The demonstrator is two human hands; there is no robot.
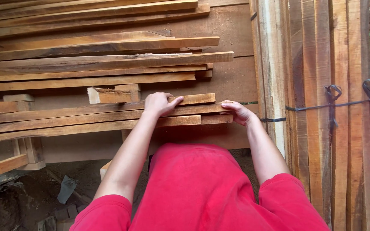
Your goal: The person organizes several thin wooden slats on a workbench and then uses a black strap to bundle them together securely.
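Head view: left hand [161, 104] lies flat, fingers spread, on top of a stack of long rough-sawn wooden slats [108, 117] on the workbench [232, 81]. Right hand [239, 112] cups the stack's end, fingers curled over it. Bundle of tied planks [313, 107] stands just beside.

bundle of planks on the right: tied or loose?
Tied. A dark cord runs across the upright plank bundle, knotted in two places. How tight it is cannot be told.
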